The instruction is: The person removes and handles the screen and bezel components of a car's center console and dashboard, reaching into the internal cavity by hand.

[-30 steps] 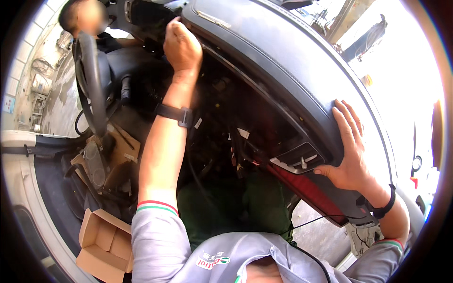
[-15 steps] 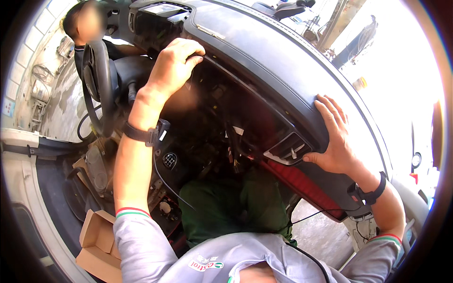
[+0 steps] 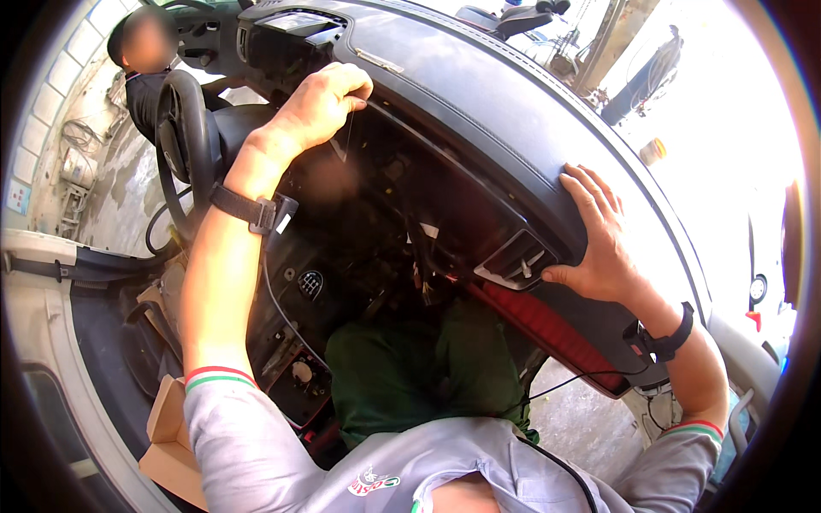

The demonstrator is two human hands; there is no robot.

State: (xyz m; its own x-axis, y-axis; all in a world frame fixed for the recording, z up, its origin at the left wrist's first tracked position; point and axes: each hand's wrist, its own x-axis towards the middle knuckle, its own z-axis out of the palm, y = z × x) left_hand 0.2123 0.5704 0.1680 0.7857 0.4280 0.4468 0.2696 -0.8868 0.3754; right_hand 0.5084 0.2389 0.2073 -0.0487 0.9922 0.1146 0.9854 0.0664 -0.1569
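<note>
As you sit with your green trousers [image 3: 376, 368] below a long dark dashboard [image 3: 479, 120], an unfolded cardboard box [image 3: 171, 462] is beside your left sleeve, partly hidden by it. Ahead of your knees is a shadowed cavity with loose wires [image 3: 425, 282], and to its left a round gear knob [image 3: 310, 285].

The dashboard lies beyond this, its long axis slanting from near on your right to far on your left. A red panel [image 3: 534, 329] runs below its right-hand part. Your right hand [image 3: 603, 252] is the one nearer your body: fingers spread, palm against the padded right end, thumb pointing inward just beside an air vent [image 3: 517, 261]. Up and to the left along the same front edge, your left hand [image 3: 321, 107] is the farther one, arm outstretched, fingers bent over and thumb tucked under at the lip. Whether it pinches the edge or only rests there, you cannot tell from this view. Most of the dashboard's front edge spans between the two hands.

Left of that hand stands the steering wheel [image 3: 203, 141], and past it, a co-worker [image 3: 141, 98] in dark clothing.
</note>
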